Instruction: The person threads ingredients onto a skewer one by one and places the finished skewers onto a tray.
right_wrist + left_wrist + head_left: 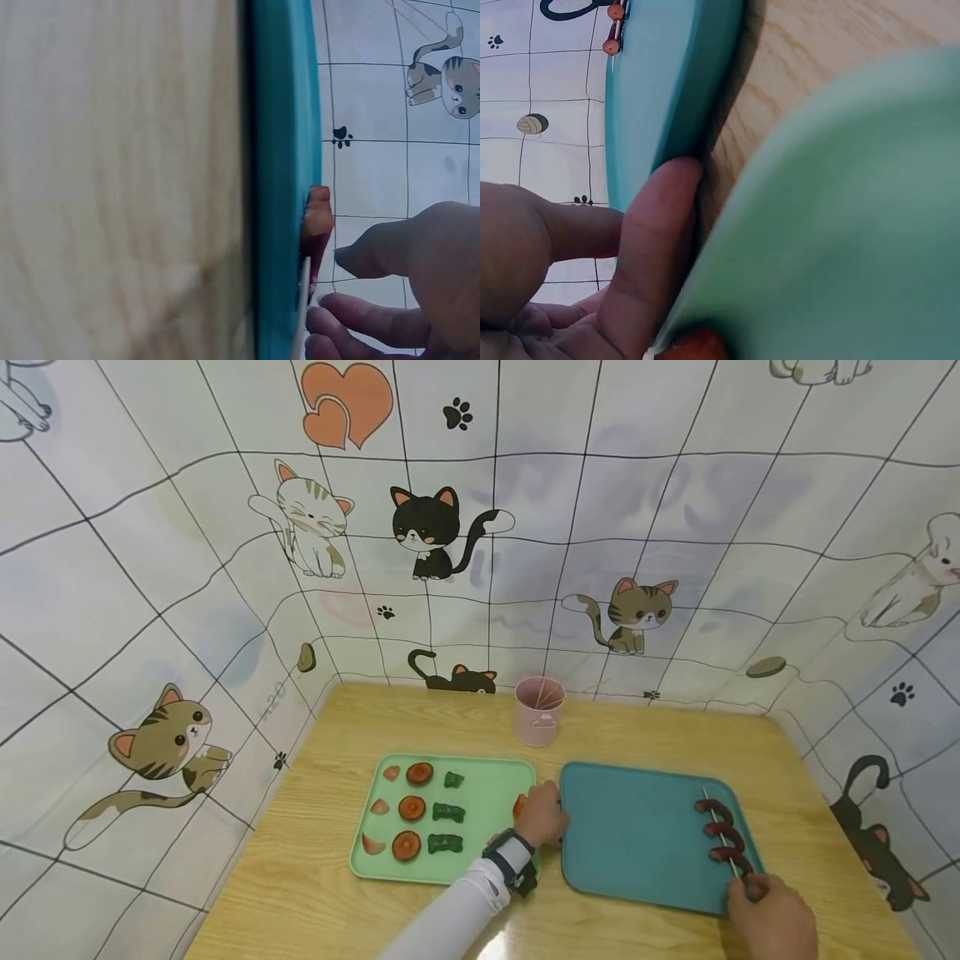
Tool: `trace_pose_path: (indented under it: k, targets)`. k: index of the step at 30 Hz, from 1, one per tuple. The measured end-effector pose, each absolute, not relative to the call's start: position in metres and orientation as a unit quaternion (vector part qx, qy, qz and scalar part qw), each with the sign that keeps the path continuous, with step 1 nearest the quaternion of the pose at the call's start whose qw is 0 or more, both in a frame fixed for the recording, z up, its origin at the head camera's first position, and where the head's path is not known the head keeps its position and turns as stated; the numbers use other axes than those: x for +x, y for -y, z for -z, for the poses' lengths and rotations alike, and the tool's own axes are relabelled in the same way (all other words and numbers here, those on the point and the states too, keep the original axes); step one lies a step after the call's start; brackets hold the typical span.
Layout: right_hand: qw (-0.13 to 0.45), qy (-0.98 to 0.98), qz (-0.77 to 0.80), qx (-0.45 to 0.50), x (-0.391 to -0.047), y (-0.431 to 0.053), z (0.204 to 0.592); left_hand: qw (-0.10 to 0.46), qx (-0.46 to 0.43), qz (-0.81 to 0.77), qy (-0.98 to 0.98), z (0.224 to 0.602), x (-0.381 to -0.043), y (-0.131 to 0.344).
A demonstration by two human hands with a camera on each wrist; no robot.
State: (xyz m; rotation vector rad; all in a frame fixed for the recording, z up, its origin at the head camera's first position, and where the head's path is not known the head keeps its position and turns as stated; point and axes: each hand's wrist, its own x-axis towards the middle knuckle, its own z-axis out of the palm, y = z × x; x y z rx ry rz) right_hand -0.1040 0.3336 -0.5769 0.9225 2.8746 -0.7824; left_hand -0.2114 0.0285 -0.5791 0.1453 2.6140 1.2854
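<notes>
A blue tray (637, 835) lies on the table, with a skewer (722, 837) of several curved, dark-red sausage-like pieces along its right side. My left hand (543, 815) pinches this tray's left rim, thumb over the top and a finger (660, 225) along the outer side. Beside the skewer's near end is my right hand (772, 914). In the right wrist view, its thumb and fingers stand apart, close to the end dark-red piece (316, 221) and the thin stick (300, 326). Left of the blue tray lies a green tray (487, 777), partly under my left wrist.
On the green tray are rows of pinkish wedges (372, 843), round brown mushroom-like caps (412, 808) and green pieces (448, 812). An orange-red piece (519, 806) shows by my left hand. A pink bucket (537, 727) with thin sticks stands behind, near the cat-print wall covering (525, 602).
</notes>
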Motion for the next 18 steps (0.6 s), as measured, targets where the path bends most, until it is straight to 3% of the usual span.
trace_pose_path:
  k: [13,18]
  targets:
    - [-0.069,-0.922,0.29,0.245,-0.113,-0.312,0.565,0.065,0.073,-0.426,-0.899,0.577,-0.208,-0.023]
    - [-0.067,-0.919,0.311,0.234,-0.119,-0.307,0.561,0.055,0.08,-0.416,-0.904,0.575,-0.209,-0.017]
